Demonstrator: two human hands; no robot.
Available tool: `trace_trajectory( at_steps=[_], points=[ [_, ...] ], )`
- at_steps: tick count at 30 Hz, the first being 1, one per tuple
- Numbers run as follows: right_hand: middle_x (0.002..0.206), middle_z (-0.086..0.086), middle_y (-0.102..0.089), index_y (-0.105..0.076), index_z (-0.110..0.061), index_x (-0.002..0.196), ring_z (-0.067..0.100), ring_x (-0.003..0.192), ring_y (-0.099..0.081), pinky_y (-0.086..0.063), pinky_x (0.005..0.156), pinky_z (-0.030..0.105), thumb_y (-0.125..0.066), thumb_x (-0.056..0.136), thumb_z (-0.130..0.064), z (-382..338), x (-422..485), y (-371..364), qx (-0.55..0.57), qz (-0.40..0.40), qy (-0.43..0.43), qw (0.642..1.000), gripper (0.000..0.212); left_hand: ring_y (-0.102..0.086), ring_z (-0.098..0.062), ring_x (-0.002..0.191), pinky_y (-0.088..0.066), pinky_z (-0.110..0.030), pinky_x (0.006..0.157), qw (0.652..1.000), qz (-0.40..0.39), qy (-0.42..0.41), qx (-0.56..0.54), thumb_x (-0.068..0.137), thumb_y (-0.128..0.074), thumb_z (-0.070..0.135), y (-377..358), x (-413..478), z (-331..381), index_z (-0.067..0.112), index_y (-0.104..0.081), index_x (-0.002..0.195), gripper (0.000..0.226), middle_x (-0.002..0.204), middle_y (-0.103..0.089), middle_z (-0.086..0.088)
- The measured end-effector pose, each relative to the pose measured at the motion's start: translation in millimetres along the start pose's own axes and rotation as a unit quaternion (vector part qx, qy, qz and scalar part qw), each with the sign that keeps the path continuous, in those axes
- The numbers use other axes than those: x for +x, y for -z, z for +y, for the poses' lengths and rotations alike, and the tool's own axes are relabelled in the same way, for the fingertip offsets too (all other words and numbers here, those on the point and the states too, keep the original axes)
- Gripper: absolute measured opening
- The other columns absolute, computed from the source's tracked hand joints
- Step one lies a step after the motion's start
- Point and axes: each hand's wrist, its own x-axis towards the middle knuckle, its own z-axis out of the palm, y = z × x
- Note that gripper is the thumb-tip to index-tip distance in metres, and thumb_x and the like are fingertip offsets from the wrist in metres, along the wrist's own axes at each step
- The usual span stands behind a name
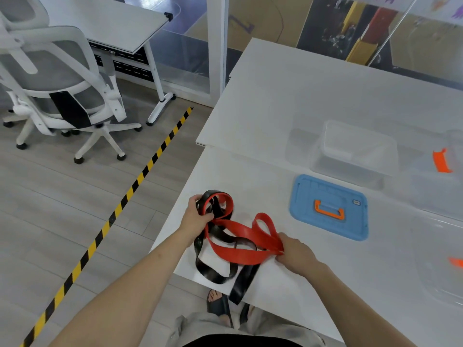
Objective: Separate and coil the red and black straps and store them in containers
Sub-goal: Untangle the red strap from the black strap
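**Step in hand: separating the straps.**

My left hand (198, 216) gripped a bunch of both straps, its fingers curled round a small coil in which red lay inside black. My right hand (297, 254) pinched a fold of the red strap (240, 254) down near the table (275, 171). Both straps lay between my hands. The black strap (243, 281) looped beneath the red, and one end hung off the table edge nearest me.

Procedure, as judged:
1. Ease the left grip before drawing red toward the right hand, since a tight fist would drag black along.
2. Pull slowly and flat, and stop wherever a black loop rises with it.
3. Coil only after the two part fully.

Beyond the right hand stood a clear container (355, 169), with a blue lid (308, 196) lying nearer.

**Not determinable:**
- The crossings inside my left fist were hidden.
- My right fingertips were covered by the hand's back.
- A second clear tub, possibly open, was cut off at the frame edge outside my right hand.
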Motion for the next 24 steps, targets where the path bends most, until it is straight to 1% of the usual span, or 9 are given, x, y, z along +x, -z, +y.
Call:
trace_trajectory(
  at_steps=[3, 5, 8, 11, 14, 17, 19, 21, 24],
  points=[
    [0.131, 0.008, -0.06, -0.036, -0.021, 0.15, 0.031, 0.116, -0.066, -0.057, 0.094, 0.046, -0.076, 0.077, -0.032, -6, 8, -6, 0.008, -0.01, -0.016, 1.0, 0.084, -0.059, -0.023, 0.125, -0.053, -0.044, 0.107, 0.999, -0.036, 0.0, -0.005, 0.094, -0.075, 0.016, 5, -2, -4, 0.023, -0.035, 0.153, 0.073, 0.139, -0.056, 0.0],
    [0.149, 0.012, -0.048, -0.013, -0.015, 0.164, 0.036, 0.131, -0.057, -0.053, 0.103, 0.049, -0.083, 0.072, -0.036, -13, 11, -9, 0.006, 0.002, -0.009, 1.0, 0.117, -0.057, -0.022, 0.13, -0.049, -0.044, 0.111, 0.999, -0.045, -0.008, 0.005, 0.097, -0.07, 0.014, 10, -2, -5, 0.023, -0.033, 0.157, 0.071, 0.142, -0.056, 0.003],
    [0.171, 0.01, -0.021, 0.011, -0.019, 0.166, 0.036, 0.15, -0.038, -0.043, 0.116, 0.052, -0.088, 0.063, -0.052, -21, 15, -8, 0.026, -0.018, 0.032, 0.999, 0.147, -0.054, -0.023, 0.131, -0.047, -0.047, 0.114, 0.999, -0.049, -0.002, -0.005, 0.104, -0.059, 0.012, 16, -7, -5, 0.026, -0.03, 0.159, 0.064, 0.143, -0.052, 0.004],
    [0.176, 0.005, -0.008, 0.018, -0.031, 0.165, 0.032, 0.158, -0.026, -0.035, 0.122, 0.053, -0.085, 0.055, -0.068, -29, 17, -1, 0.014, -0.03, 0.065, 0.997, 0.155, -0.054, -0.024, 0.13, -0.05, -0.043, 0.108, 0.996, -0.046, 0.043, -0.057, 0.107, -0.057, 0.022, 19, -11, -6, 0.024, -0.02, 0.163, 0.067, 0.142, -0.045, 0.008],
    [0.177, 0.003, 0.01, 0.02, -0.037, 0.163, 0.033, 0.163, -0.007, -0.02, 0.129, 0.059, -0.082, 0.054, -0.076, -42, 18, -3, -0.022, -0.025, 0.111, 0.993, 0.154, -0.063, -0.015, 0.115, -0.055, -0.031, 0.095, 0.994, -0.055, 0.042, -0.082, 0.107, -0.058, 0.023, 14, -18, -7, 0.031, -0.038, 0.144, 0.043, 0.134, -0.06, 0.006],
    [0.175, -0.002, 0.024, 0.02, -0.038, 0.163, 0.028, 0.164, 0.012, -0.005, 0.13, 0.064, -0.076, 0.058, -0.083, -63, 23, -6, -0.022, 0.012, 0.158, 0.987, 0.149, -0.066, -0.019, 0.119, -0.054, -0.04, 0.105, 0.994, -0.054, 0.04, -0.087, 0.107, -0.056, 0.026, 11, -20, -9, 0.031, -0.043, 0.142, 0.037, 0.126, -0.065, 0.006],
    [0.177, 0.001, 0.016, 0.016, -0.033, 0.165, 0.028, 0.164, 0.011, -0.002, 0.13, 0.065, -0.073, 0.065, -0.083, -84, 30, -2, -0.036, 0.055, 0.18, 0.981, 0.143, -0.067, -0.022, 0.123, -0.053, -0.048, 0.11, 0.994, -0.054, 0.035, -0.085, 0.108, -0.053, 0.029, 12, -19, -10, 0.028, -0.043, 0.15, 0.043, 0.134, -0.067, 0.0],
    [0.177, 0.003, -0.009, 0.002, -0.028, 0.167, 0.029, 0.164, -0.008, -0.007, 0.13, 0.063, -0.068, 0.069, -0.083, -109, 36, 1, -0.05, 0.072, 0.199, 0.976, 0.133, -0.067, -0.022, 0.123, -0.054, -0.048, 0.109, 0.995, -0.052, 0.036, -0.076, 0.108, -0.052, 0.022, 14, -18, -10, 0.03, -0.043, 0.151, 0.045, 0.136, -0.067, -0.002],
    [0.146, 0.001, -0.059, -0.033, -0.03, 0.155, 0.028, 0.134, -0.059, -0.044, 0.115, 0.052, -0.066, 0.069, -0.078, -136, 43, -3, 0.04, 0.056, 0.157, 0.985, 0.104, -0.066, -0.021, 0.124, -0.054, -0.047, 0.109, 0.996, -0.055, 0.036, -0.064, 0.104, -0.053, 0.011, 14, -21, -9, 0.033, -0.042, 0.152, 0.054, 0.136, -0.066, -0.002]
  ],
)
